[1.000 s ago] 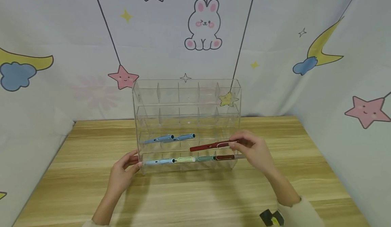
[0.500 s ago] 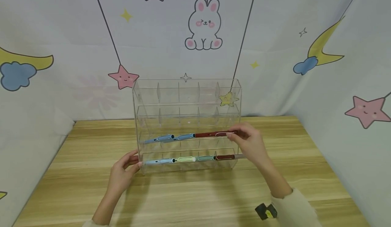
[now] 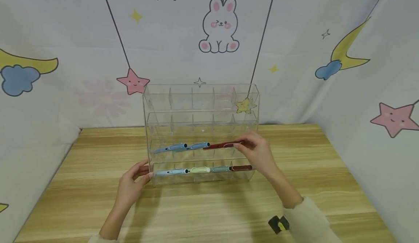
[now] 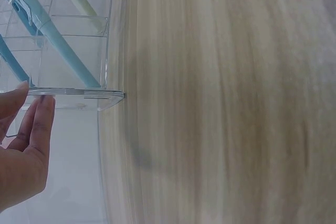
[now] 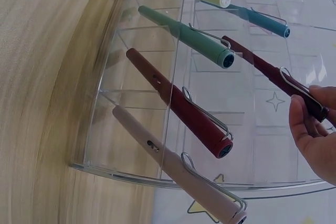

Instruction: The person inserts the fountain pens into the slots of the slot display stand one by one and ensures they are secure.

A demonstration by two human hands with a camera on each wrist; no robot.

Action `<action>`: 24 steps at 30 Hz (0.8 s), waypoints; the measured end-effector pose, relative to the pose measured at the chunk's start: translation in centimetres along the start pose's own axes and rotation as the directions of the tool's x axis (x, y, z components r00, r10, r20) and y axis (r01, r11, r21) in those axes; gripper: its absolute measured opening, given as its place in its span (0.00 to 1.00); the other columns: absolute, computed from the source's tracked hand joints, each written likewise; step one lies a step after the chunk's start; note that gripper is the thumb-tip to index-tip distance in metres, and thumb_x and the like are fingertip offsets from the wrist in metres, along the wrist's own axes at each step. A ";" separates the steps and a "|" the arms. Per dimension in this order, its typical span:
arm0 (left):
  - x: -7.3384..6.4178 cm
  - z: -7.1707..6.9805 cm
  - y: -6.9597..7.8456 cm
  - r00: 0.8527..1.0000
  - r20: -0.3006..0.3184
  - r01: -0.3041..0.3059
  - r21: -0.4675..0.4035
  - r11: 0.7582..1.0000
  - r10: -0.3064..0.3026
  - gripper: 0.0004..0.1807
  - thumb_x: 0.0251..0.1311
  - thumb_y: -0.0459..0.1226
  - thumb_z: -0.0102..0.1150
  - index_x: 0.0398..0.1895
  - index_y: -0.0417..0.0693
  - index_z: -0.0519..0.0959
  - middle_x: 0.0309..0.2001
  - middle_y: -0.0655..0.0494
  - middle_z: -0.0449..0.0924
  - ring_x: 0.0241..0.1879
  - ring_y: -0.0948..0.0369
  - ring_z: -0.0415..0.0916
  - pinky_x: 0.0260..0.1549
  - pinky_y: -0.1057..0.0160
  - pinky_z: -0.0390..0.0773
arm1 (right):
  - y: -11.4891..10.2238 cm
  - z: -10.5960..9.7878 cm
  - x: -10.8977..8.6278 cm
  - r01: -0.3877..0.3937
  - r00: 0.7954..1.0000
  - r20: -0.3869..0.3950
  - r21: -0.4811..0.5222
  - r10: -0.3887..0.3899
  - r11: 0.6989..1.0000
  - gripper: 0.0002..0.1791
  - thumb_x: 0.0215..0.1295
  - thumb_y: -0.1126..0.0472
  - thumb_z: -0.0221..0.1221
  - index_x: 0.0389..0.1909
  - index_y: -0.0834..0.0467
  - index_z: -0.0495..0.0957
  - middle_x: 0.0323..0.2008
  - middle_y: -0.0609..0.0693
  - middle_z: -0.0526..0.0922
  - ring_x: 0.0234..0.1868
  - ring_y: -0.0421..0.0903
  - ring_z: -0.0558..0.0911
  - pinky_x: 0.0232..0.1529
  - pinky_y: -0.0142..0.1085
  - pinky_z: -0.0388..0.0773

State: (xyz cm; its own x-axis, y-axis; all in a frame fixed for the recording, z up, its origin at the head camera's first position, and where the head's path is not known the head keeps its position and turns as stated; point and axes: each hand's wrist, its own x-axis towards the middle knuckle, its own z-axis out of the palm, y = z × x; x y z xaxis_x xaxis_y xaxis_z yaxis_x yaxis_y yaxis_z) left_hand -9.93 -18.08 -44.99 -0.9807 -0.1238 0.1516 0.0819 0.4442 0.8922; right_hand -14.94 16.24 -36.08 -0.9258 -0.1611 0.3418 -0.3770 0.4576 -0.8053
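Note:
A clear acrylic pen rack [image 3: 202, 118] with stepped, divided tiers stands on the table. My right hand [image 3: 256, 154] pinches a dark red pen [image 3: 219, 146] by its clip end, at the second tier from the bottom, right of two blue pens [image 3: 198, 146]. In the right wrist view the pen [image 5: 262, 70] slants, its far end at the clear tier. My left hand [image 3: 132, 181] grips the rack's left side panel, thumb in front and fingers behind. On the lowest tier lie light blue [image 3: 171, 172], pale yellow [image 3: 199, 170], green [image 3: 220, 169], brownish red [image 5: 170, 103] and pale pink [image 5: 178, 174] pens.
The rack's two upper tiers hold no pens. Behind it hangs a white cloth [image 3: 170, 39] printed with a rabbit, stars and moons, which also runs along both sides. The wooden table [image 3: 196, 214] extends in front. A black-and-yellow piece [image 3: 279, 224] sits at the right sleeve.
My right hand has raised the dark red pen from between the tiers to the second tier and shifted it left. The left hand stays on the rack.

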 end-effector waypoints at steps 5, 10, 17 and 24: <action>0.0 0.0 0.0 1.000 0.002 -0.004 0.004 1.000 0.004 0.22 0.54 0.27 0.60 0.55 0.36 0.72 0.42 0.41 0.78 0.39 0.70 0.74 0.33 0.77 0.76 | 0.0 0.7 0.3 0.040 0.999 0.027 -0.022 -0.040 0.999 0.05 0.56 0.68 0.62 0.34 0.63 0.81 0.32 0.51 0.78 0.31 0.44 0.74 0.30 0.29 0.75; 0.0 -0.1 0.0 1.000 0.003 0.003 0.000 1.000 -0.003 0.22 0.54 0.27 0.60 0.55 0.37 0.72 0.43 0.41 0.78 0.38 0.74 0.73 0.33 0.77 0.76 | -0.1 1.3 0.5 0.059 0.996 0.072 -0.020 -0.057 0.998 0.07 0.55 0.70 0.62 0.37 0.64 0.81 0.36 0.52 0.78 0.33 0.44 0.75 0.31 0.29 0.76; 0.0 -0.1 -0.1 1.000 0.009 -0.001 -0.003 1.000 0.001 0.22 0.55 0.27 0.60 0.55 0.37 0.72 0.43 0.41 0.77 0.39 0.70 0.74 0.33 0.77 0.76 | 0.2 2.0 0.6 0.066 0.993 0.100 -0.009 -0.065 0.998 0.09 0.54 0.73 0.62 0.37 0.65 0.81 0.37 0.53 0.78 0.33 0.45 0.75 0.32 0.30 0.77; 0.0 -0.1 -0.1 1.000 0.025 0.001 -0.011 1.000 0.000 0.23 0.54 0.25 0.59 0.55 0.35 0.71 0.44 0.40 0.77 0.39 0.71 0.72 0.34 0.75 0.77 | 0.3 2.2 0.7 0.067 0.990 0.122 0.005 -0.067 0.998 0.10 0.54 0.74 0.61 0.39 0.65 0.81 0.38 0.53 0.78 0.33 0.45 0.76 0.31 0.30 0.77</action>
State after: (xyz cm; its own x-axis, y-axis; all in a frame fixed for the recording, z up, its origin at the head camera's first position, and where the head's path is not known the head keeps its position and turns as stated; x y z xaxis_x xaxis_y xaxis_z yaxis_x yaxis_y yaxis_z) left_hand -9.88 -18.22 -45.05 -0.9849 -0.1015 0.1406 0.0833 0.4342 0.8969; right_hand -15.76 14.30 -37.16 -0.8946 -0.2971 0.3337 -0.4386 0.4415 -0.7827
